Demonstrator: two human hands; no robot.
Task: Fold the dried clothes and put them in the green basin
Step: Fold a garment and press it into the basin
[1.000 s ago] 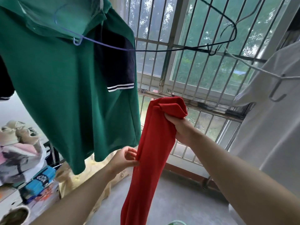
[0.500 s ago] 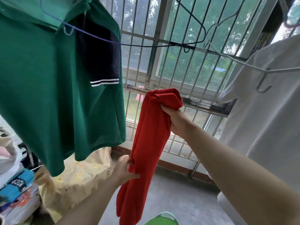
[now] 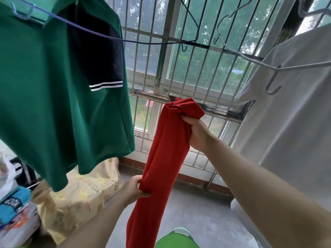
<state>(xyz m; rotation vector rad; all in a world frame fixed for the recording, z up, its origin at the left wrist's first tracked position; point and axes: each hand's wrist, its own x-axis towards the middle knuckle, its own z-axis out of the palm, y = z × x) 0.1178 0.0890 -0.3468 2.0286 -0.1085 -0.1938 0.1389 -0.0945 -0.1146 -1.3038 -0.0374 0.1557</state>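
Right hand (image 3: 197,133) grips the vertically hanging red garment (image 3: 166,149) at its top, left hand (image 3: 133,189) pinches midway, green basin (image 3: 177,238) seemingly just below.

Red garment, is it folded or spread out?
Folded: the red garment hangs as a long narrow strip, right hand gripping its bunched top, left hand pinching its middle.

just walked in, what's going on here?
A person is working on a red garment, held up lengthwise in front of a barred window. The right hand grips its bunched top end, and the left hand pinches its edge lower down. A green shirt and a white shirt hang on hangers to either side. The green basin shows at the bottom edge, on the floor below; the red garment is not yet in it.
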